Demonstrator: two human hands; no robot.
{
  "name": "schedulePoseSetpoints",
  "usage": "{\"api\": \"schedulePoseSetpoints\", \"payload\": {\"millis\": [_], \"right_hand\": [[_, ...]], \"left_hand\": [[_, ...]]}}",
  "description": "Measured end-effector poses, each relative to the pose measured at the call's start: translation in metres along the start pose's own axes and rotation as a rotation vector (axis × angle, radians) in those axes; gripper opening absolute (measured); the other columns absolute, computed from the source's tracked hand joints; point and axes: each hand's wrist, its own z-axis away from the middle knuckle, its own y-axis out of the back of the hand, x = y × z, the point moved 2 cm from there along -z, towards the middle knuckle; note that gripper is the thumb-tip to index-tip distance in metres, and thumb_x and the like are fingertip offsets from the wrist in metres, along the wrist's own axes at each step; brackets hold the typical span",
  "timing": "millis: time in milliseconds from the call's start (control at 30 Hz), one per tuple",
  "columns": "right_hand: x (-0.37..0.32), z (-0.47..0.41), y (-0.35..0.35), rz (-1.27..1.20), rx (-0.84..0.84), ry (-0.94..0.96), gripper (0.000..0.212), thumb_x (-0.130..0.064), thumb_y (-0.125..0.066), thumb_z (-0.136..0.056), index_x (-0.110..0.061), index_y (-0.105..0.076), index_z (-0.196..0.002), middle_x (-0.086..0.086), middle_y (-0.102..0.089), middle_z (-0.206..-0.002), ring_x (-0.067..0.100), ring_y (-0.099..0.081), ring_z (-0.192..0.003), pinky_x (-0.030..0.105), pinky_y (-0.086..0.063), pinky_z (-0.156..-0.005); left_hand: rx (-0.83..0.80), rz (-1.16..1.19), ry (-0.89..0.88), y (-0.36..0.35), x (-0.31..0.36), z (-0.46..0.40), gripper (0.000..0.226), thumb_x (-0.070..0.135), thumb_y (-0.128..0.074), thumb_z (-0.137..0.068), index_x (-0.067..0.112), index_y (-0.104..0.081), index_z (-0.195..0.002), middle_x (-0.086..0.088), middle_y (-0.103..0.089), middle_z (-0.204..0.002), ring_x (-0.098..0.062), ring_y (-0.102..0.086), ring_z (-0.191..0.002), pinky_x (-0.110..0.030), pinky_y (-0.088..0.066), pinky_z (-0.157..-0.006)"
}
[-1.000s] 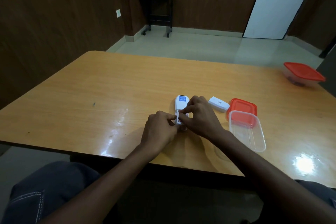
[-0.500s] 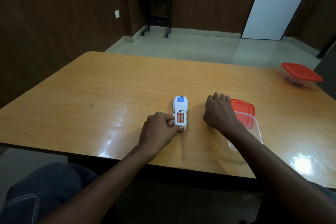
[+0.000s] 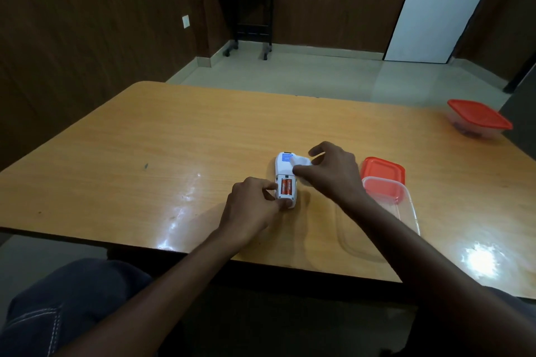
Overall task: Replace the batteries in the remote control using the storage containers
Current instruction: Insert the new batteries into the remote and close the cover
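Head camera: the left hand (image 3: pixel 249 206) has its fingers curled around the near end of the white remote control (image 3: pixel 285 180), with the thumb tip pressing its bottom edge. The right hand (image 3: pixel 330 171) pinches a small white battery cover (image 3: pixel 301 161) between thumb and fingers, just over the far half of the remote. The remote lies face down on the wooden table (image 3: pixel 145 153), near the middle. Its back is open and two orange batteries (image 3: pixel 285 186) sit side by side inside. Just to the right of the right hand lies a red lid (image 3: pixel 383 174), and an open clear container (image 3: pixel 400 206) rests partly on it. Far off at the right edge of the table sits another container with a red lid (image 3: pixel 478 120).
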Motion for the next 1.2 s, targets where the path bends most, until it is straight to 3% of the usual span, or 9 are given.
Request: {"api": "schedulePoseSetpoints", "payload": {"millis": [67,233,333,467,600,700,833,1033,1200], "right_hand": [[-0.004,0.009,-0.008,-0.02,-0.052,-0.028,0.051,-0.042,-0.08,-0.069,-0.017,-0.067,-0.112,0.001,-0.073,-0.097,0.017,-0.065,-0.087,0.034,-0.053,-0.073],[-0.008,0.026,-0.025,0.147,-0.05,0.074,0.052,-0.057,-0.078,-0.07,-0.02,-0.066,-0.104,0.0,-0.062,-0.095,0.019,-0.057,-0.087,0.031,-0.034,-0.066],[-0.011,0.036,-0.03,0.208,-0.056,0.104,0.047,-0.05,-0.075,-0.073,-0.019,-0.062,-0.106,0.002,-0.056,-0.093,0.022,-0.055,-0.081,0.033,-0.037,-0.064],[-0.015,0.038,-0.032,0.251,-0.056,0.154,0.044,-0.042,-0.075,-0.076,-0.014,-0.059,-0.106,0.007,-0.062,-0.093,0.025,-0.058,-0.081,0.035,-0.042,-0.065],[-0.011,0.035,-0.029,0.118,-0.025,0.102,0.047,-0.045,-0.082,-0.067,-0.018,-0.063,-0.101,0.003,-0.068,-0.092,0.021,-0.059,-0.083,0.035,-0.041,-0.065],[-0.009,0.032,-0.022,-0.119,-0.056,-0.026,0.044,-0.044,-0.086,-0.061,-0.024,-0.069,-0.097,-0.003,-0.073,-0.091,0.014,-0.067,-0.084,0.034,-0.055,-0.071],[-0.007,0.036,-0.015,-0.242,-0.099,-0.027,0.043,-0.044,-0.088,-0.062,-0.029,-0.071,-0.099,-0.005,-0.073,-0.098,0.012,-0.07,-0.084,0.041,-0.062,-0.072],[-0.008,0.052,-0.01,-0.185,0.073,0.266,0.048,-0.04,-0.09,-0.067,-0.025,-0.071,-0.108,-0.01,-0.07,-0.106,0.012,-0.066,-0.081,0.037,-0.058,-0.07],[-0.005,0.058,-0.015,-0.031,0.249,0.521,0.041,-0.026,-0.086,-0.076,-0.014,-0.072,-0.113,0.005,-0.072,-0.116,0.024,-0.067,-0.098,0.027,-0.05,-0.077]], "left_hand": [[-0.018,0.03,0.018,0.0,0.0,-0.001,0.058,0.043,-0.084,-0.076,0.021,-0.07,-0.128,-0.001,-0.078,-0.106,-0.015,-0.07,-0.09,-0.025,-0.052,-0.074],[-0.068,0.193,0.202,0.001,-0.005,-0.006,0.039,0.021,-0.068,-0.078,0.025,-0.077,-0.116,-0.005,-0.079,-0.09,-0.021,-0.068,-0.064,-0.041,-0.062,-0.08],[-0.047,0.307,0.3,0.002,-0.009,-0.01,0.049,0.02,-0.059,-0.067,0.025,-0.069,-0.114,-0.008,-0.078,-0.071,-0.021,-0.07,-0.056,-0.044,-0.062,-0.084],[0.055,0.308,0.293,0.006,-0.006,-0.009,0.034,0.008,-0.054,-0.078,0.025,-0.066,-0.105,-0.005,-0.076,-0.069,-0.023,-0.073,-0.053,-0.038,-0.063,-0.078],[0.02,0.598,0.332,0.003,-0.004,-0.014,0.028,0.001,-0.054,-0.087,0.01,-0.067,-0.109,-0.012,-0.075,-0.086,-0.027,-0.075,-0.067,-0.041,-0.064,-0.076],[-0.117,0.829,0.365,0.001,-0.001,-0.014,0.018,0.006,-0.054,-0.098,0.0,-0.067,-0.109,-0.012,-0.076,-0.08,-0.022,-0.074,-0.066,-0.033,-0.062,-0.066],[-0.21,0.985,0.35,0.001,-0.002,-0.013,0.03,0.011,-0.052,-0.103,-0.004,-0.061,-0.127,-0.017,-0.077,-0.099,-0.027,-0.075,-0.079,-0.042,-0.063,-0.077],[-0.18,1.208,0.343,0.002,0.001,-0.016,0.033,0.004,-0.053,-0.1,0.005,-0.055,-0.134,-0.016,-0.076,-0.101,-0.027,-0.077,-0.074,-0.042,-0.064,-0.063],[-0.231,1.318,0.287,0.002,0.007,-0.015,0.031,0.023,-0.055,-0.101,0.011,-0.061,-0.129,-0.013,-0.078,-0.101,-0.029,-0.074,-0.086,-0.046,-0.06,-0.079]]}}
